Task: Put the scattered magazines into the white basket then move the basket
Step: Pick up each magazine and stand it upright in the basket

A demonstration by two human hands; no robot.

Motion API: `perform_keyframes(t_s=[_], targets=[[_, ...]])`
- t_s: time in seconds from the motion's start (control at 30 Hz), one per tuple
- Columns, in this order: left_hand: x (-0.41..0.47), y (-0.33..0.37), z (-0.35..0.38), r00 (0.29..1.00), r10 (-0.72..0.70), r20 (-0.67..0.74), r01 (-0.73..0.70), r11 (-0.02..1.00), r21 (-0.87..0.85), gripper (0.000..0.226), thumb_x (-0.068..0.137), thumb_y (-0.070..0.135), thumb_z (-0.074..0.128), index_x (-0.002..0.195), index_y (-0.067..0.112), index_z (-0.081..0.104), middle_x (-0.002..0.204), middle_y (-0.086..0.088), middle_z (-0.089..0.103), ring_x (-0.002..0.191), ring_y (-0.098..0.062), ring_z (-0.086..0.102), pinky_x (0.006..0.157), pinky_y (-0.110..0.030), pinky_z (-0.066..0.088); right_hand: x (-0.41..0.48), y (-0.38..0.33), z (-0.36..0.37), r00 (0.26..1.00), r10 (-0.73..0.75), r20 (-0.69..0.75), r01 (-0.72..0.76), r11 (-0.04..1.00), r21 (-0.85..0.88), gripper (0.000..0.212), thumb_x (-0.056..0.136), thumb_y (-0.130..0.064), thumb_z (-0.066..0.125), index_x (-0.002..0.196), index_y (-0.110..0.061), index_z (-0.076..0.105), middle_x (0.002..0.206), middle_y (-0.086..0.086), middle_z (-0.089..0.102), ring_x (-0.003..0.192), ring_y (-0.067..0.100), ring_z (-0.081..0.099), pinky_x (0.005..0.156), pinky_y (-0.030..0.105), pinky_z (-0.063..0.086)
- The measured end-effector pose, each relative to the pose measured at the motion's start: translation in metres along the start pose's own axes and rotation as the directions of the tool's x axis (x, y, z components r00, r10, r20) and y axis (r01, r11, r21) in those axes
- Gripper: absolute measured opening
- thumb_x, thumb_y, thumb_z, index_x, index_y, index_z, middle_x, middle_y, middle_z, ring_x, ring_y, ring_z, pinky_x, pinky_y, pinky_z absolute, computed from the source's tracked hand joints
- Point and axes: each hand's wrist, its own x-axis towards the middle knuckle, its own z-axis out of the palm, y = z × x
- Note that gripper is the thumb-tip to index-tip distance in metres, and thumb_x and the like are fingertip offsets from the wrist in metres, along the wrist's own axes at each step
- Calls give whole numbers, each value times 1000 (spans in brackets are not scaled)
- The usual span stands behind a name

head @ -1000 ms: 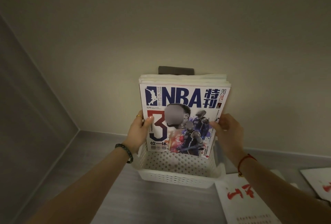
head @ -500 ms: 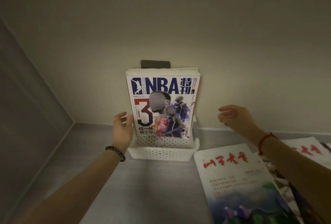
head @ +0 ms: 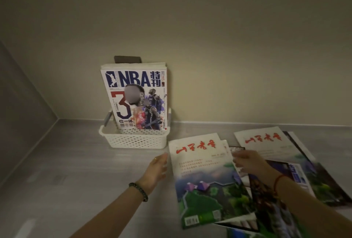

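The white perforated basket (head: 131,139) stands on the grey floor against the wall. An NBA magazine (head: 137,98) stands upright in it, in front of other upright magazines. Several magazines lie scattered on the floor to the right. The nearest one has a white cover with red characters (head: 202,171); a similar one (head: 266,140) lies further right. My left hand (head: 157,171) is open beside the left edge of the nearest magazine. My right hand (head: 249,163) hovers open over that magazine's right edge and holds nothing.
A dark-covered magazine (head: 266,199) lies under my right forearm. A dark plate (head: 128,59) shows on the wall behind the basket. A side wall (head: 21,108) closes the corner on the left. Bare grey floor (head: 66,180) stretches left of the magazines.
Both hands let go of the NBA magazine, which stays upright in the basket. They dropped down and to the right to the white magazine on the floor. The view pulled back.
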Motion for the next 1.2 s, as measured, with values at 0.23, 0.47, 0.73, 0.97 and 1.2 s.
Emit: perform_keyframes(t_s=[0.23, 0.47, 0.73, 0.97, 1.2], targets=[[-5, -44, 52, 1000, 17, -9, -18, 995, -98, 31, 95, 26, 37, 113, 8, 53, 117, -14, 58, 98, -26, 59, 74, -34, 51, -17, 55, 14, 999, -40, 8, 40, 999, 13, 20, 86, -8, 56, 68, -8, 64, 72, 3, 58, 71, 15, 53, 69, 20, 41], [-4, -64, 76, 993, 34, -113, -38, 999, -29, 29, 89, 3, 48, 118, -5, 52, 117, -25, 60, 93, -31, 59, 80, -41, 54, -18, 79, 3, 999, 12, -50, -1, 978, 207, 9, 81, -3, 60, 87, 2, 66, 70, 9, 63, 75, 27, 58, 72, 44, 51], [-18, -40, 90, 968, 240, 78, -234, 969, -74, 36, 89, -4, 44, 113, 22, 51, 112, -4, 61, 102, -22, 59, 76, -28, 56, -14, 83, -21, 999, 44, 29, -49, 974, 220, 30, 87, -16, 57, 113, -1, 56, 86, 12, 63, 73, 26, 60, 69, 38, 52], [-27, 4, 73, 950, 307, 66, -282, 928, -245, 35, 90, -2, 43, 123, 5, 48, 110, -13, 63, 92, -21, 64, 77, -27, 57, -21, 24, -26, 979, -204, 10, 198, 961, 193, 26, 91, -12, 50, 111, 4, 56, 57, 17, 55, 47, 16, 59, 62, 38, 50], [-34, 76, 0, 926, 359, -117, -372, 920, -121, 20, 95, 16, 40, 96, 23, 59, 118, -11, 60, 105, -27, 58, 89, -37, 49, -27, -88, -17, 904, -426, -33, 424, 887, 181, 25, 81, -6, 64, 103, 6, 63, 73, 7, 69, 54, 16, 59, 48, 14, 52]])
